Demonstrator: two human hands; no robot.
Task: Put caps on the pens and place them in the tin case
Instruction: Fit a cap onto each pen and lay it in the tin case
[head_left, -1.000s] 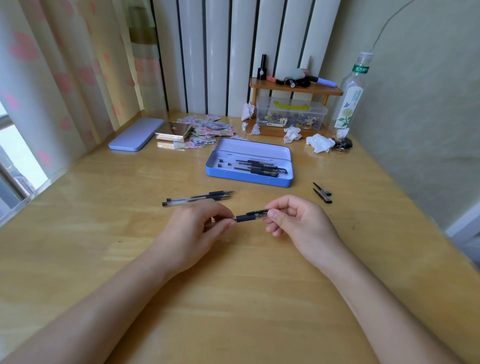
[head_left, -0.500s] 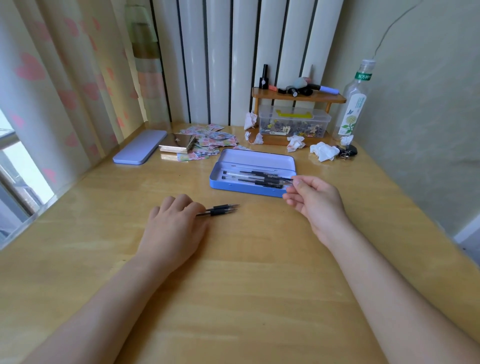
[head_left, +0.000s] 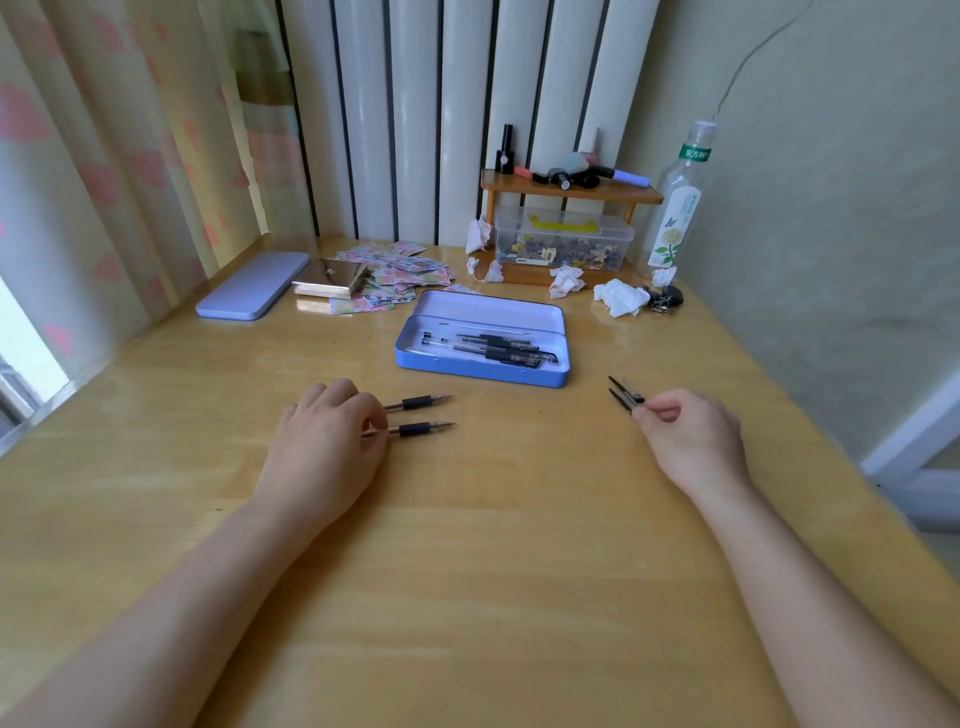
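Note:
The open blue tin case lies at mid-table with several capped black pens inside. Two uncapped pens lie side by side in front of it, tips to the right: the far one and the near one. My left hand covers their rear ends, its thumb and fingers pinching the near pen. Two black caps lie to the right of the case. My right hand touches them, thumb and forefinger closed on the nearer cap.
The case's lid lies at the far left beside a metal box and scattered stickers. A small wooden shelf, a clear plastic box, crumpled tissues and a bottle stand at the back right.
The pen I was capping a second ago now lies in the case. My right hand moved from the case to the caps. My left hand stayed on the uncapped pens, which have spread apart.

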